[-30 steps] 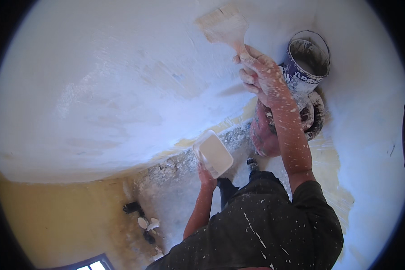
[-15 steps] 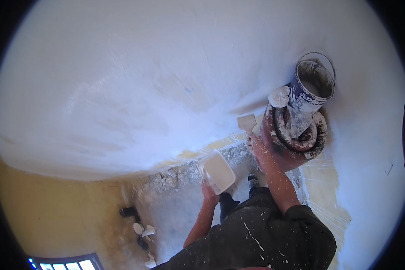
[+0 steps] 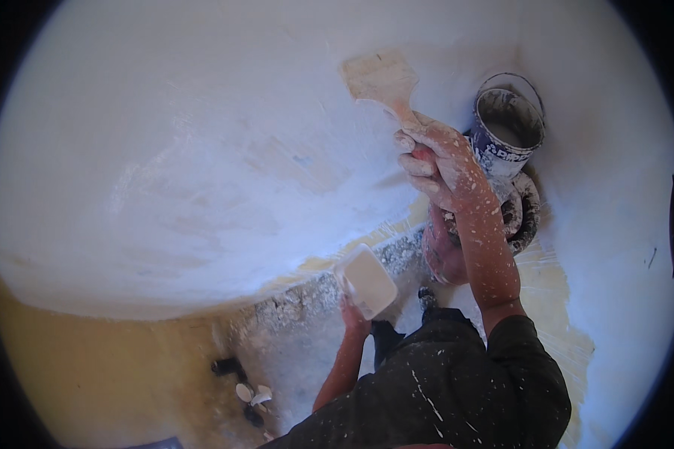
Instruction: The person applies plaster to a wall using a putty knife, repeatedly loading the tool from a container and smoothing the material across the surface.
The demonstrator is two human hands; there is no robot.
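Whitened wall, brush higher than before in tightly curled right fingers, white tub in grip of half-hidden left fingers

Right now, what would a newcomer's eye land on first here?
Probably the broad, pale brush-like tool in the spattered right grip, upper centre, against the pale wall. Next, the white tub in the left grip, just below centre. Then the splashed dark-blue bucket at upper right.
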